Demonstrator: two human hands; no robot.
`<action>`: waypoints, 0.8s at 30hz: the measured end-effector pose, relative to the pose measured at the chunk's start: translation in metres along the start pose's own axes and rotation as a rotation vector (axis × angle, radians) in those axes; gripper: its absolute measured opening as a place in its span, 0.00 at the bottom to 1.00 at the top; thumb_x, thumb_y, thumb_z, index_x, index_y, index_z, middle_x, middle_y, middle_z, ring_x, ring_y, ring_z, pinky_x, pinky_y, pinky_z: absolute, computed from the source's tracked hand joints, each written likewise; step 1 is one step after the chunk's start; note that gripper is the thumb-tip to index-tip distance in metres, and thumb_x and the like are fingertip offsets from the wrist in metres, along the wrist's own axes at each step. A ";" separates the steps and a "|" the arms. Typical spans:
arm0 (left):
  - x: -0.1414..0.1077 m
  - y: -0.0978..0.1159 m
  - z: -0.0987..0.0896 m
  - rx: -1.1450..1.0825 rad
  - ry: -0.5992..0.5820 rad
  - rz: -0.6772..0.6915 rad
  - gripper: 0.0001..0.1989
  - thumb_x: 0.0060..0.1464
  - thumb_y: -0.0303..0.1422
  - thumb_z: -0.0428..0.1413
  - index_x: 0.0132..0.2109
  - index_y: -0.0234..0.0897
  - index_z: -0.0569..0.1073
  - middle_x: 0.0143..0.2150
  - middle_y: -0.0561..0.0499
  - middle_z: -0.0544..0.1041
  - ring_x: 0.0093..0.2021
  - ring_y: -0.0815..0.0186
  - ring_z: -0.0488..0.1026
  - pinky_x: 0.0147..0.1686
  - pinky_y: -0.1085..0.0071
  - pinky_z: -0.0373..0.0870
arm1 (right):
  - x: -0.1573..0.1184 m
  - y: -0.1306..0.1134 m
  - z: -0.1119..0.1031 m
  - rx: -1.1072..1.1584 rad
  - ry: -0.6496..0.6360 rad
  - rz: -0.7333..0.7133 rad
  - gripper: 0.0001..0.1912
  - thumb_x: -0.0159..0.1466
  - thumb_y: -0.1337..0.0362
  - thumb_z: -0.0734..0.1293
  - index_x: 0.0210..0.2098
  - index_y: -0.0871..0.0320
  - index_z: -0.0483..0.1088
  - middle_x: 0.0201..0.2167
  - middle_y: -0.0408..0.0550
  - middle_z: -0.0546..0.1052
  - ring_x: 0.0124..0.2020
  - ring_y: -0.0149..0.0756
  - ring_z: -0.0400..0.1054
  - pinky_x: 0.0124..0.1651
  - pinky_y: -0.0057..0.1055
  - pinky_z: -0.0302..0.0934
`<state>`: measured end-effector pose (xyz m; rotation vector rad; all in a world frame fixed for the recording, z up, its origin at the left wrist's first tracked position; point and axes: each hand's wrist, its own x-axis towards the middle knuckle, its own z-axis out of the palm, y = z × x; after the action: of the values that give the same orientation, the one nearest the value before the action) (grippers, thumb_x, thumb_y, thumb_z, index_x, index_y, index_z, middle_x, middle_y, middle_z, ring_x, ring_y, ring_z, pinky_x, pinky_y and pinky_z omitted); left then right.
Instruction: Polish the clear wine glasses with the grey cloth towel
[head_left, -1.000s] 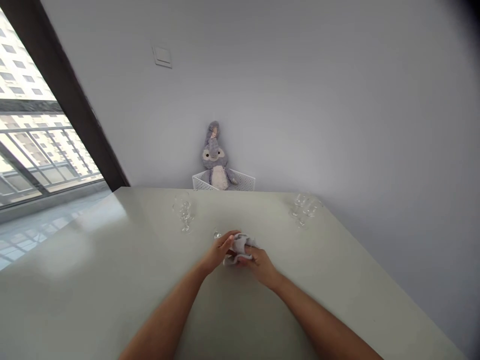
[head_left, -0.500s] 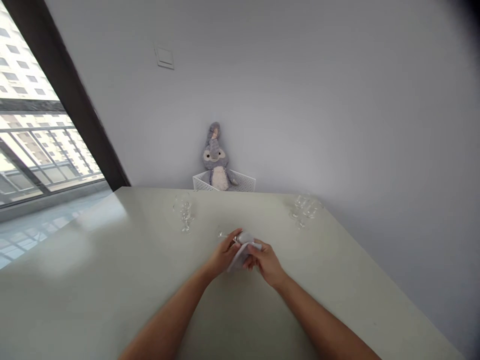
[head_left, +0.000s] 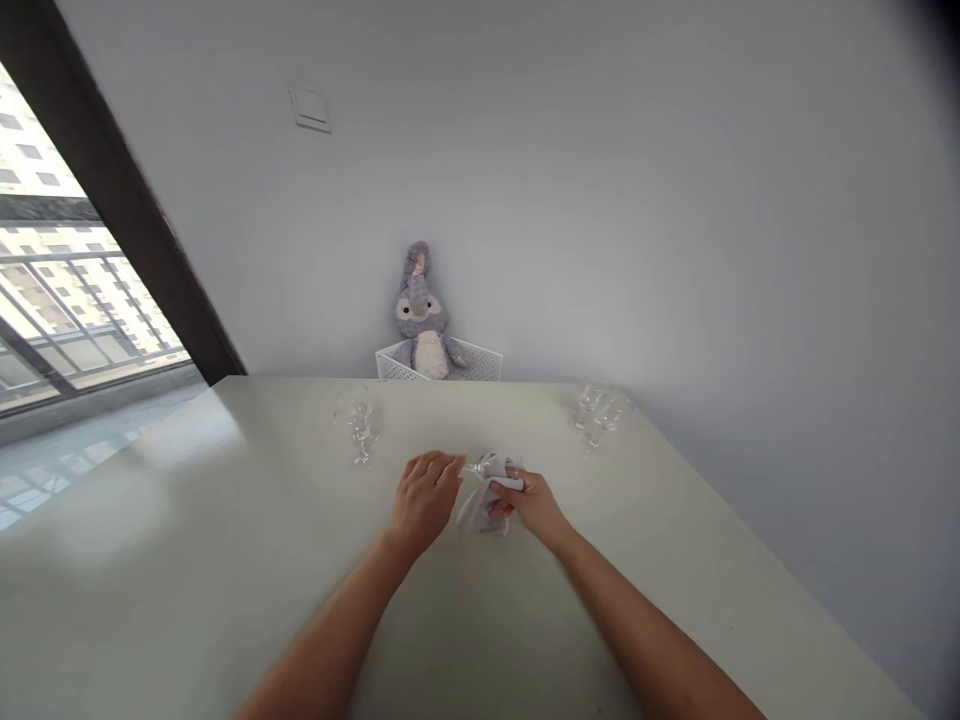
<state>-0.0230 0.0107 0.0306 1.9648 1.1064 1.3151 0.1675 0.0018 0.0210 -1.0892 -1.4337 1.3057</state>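
Observation:
A clear stemmed glass [head_left: 475,468] is held sideways over the table, its bowl toward the right. My right hand [head_left: 531,502] grips the bowl through a pale grey-white cloth [head_left: 480,508], which hangs down below the glass. At the other end, my left hand [head_left: 429,492] has its fingers curled over the foot, hiding it; the stem shows just past the fingertips. More stemmed glasses [head_left: 360,425] stand to the far left on the table. Another group of stemmed glasses [head_left: 598,410] is at the far right.
The pale table [head_left: 225,560] reaches back toward a grey wall. Behind its far edge, a grey plush toy [head_left: 422,310] sits in a white perforated basket [head_left: 480,362]. A dark-framed window [head_left: 127,180] is on the left.
My left hand has moved from the bowl side of the stem leftward to the foot, now covering it. The right hand keeps the cloth on the bowl. The view has shifted slightly.

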 end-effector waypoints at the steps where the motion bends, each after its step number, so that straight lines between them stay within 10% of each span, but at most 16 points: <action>1: 0.002 0.001 -0.003 0.006 0.011 0.048 0.16 0.48 0.36 0.55 0.46 0.45 0.72 0.44 0.44 0.72 0.52 0.54 0.60 0.53 0.60 0.47 | 0.001 0.000 -0.003 0.079 -0.048 0.034 0.15 0.55 0.54 0.65 0.32 0.61 0.69 0.18 0.43 0.72 0.21 0.34 0.69 0.23 0.27 0.59; 5: 0.007 -0.003 -0.010 0.145 -0.116 0.150 0.11 0.49 0.37 0.54 0.42 0.44 0.73 0.32 0.46 0.73 0.43 0.57 0.65 0.51 0.59 0.49 | 0.000 -0.002 -0.011 0.219 -0.211 0.077 0.15 0.54 0.55 0.65 0.34 0.61 0.69 0.24 0.45 0.74 0.22 0.34 0.70 0.24 0.27 0.60; 10: 0.004 -0.014 -0.012 0.366 -0.280 0.166 0.13 0.53 0.40 0.49 0.42 0.43 0.73 0.25 0.48 0.71 0.29 0.63 0.65 0.33 0.69 0.56 | 0.001 -0.013 -0.022 -0.223 -0.299 -0.141 0.08 0.52 0.61 0.67 0.31 0.57 0.73 0.29 0.42 0.75 0.34 0.37 0.69 0.38 0.33 0.62; 19: 0.007 -0.028 -0.021 0.590 -0.051 -0.185 0.12 0.52 0.41 0.49 0.38 0.44 0.74 0.25 0.50 0.73 0.28 0.63 0.67 0.28 0.72 0.52 | 0.001 -0.025 -0.046 -0.685 0.223 -0.478 0.16 0.57 0.66 0.60 0.44 0.50 0.70 0.43 0.45 0.74 0.46 0.43 0.64 0.52 0.45 0.51; 24: 0.005 -0.023 -0.016 0.710 -0.087 0.040 0.11 0.54 0.36 0.47 0.40 0.41 0.72 0.26 0.47 0.72 0.30 0.62 0.66 0.30 0.69 0.55 | -0.013 -0.039 -0.014 -0.985 -0.033 -0.626 0.19 0.58 0.58 0.62 0.49 0.44 0.65 0.48 0.43 0.71 0.53 0.45 0.57 0.59 0.51 0.28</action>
<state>-0.0444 0.0266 0.0209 2.5110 1.6524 0.9027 0.1828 -0.0095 0.0602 -1.0375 -2.2790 0.1227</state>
